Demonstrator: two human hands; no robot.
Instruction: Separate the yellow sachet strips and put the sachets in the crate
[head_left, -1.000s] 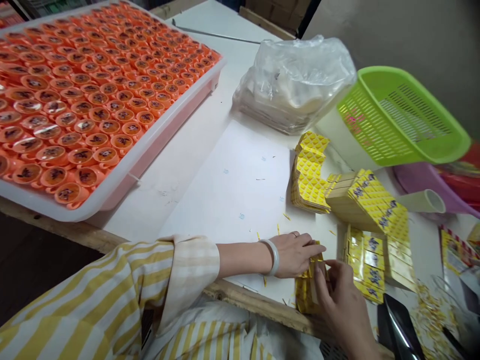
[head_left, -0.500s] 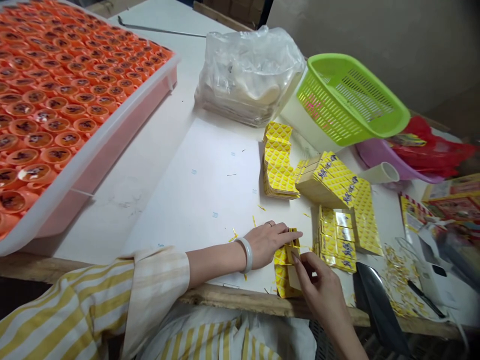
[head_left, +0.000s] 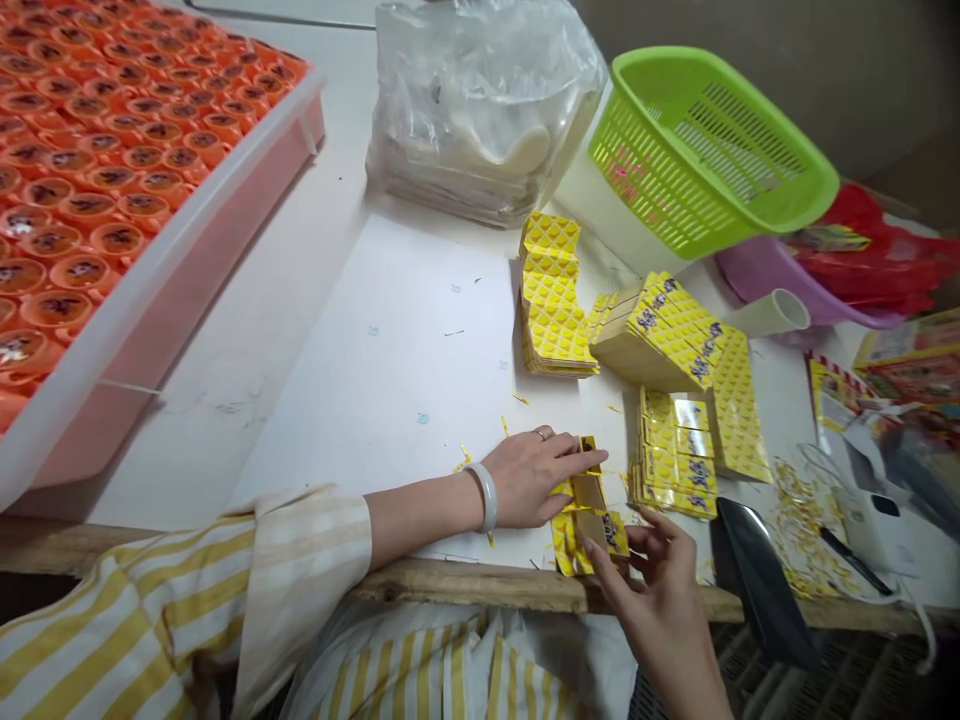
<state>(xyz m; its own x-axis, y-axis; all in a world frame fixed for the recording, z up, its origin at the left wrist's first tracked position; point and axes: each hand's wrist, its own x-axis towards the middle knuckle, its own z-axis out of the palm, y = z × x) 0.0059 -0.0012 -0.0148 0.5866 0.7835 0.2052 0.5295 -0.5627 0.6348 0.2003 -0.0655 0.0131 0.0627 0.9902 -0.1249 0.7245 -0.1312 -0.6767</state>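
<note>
My left hand (head_left: 536, 476), with a pale bangle on the wrist, lies on the white table near its front edge, its fingers pressed onto a small yellow printed carton (head_left: 589, 508). My right hand (head_left: 651, 590) comes from below and pinches the lower flap of the same carton. Stacks of flat yellow cartons (head_left: 551, 300) and another pile (head_left: 675, 455) lie just beyond the hands.
A white tray (head_left: 165, 270) packed with several orange cups fills the left. At the back are a clear plastic bag (head_left: 480, 110), a green basket (head_left: 705, 150), a purple basin and red bags. A black object (head_left: 757, 580) sits at the right edge.
The view has swung right and down. Both hands stay on the small yellow carton; the right hand has shifted lower and the carton's flap is now folded open.
</note>
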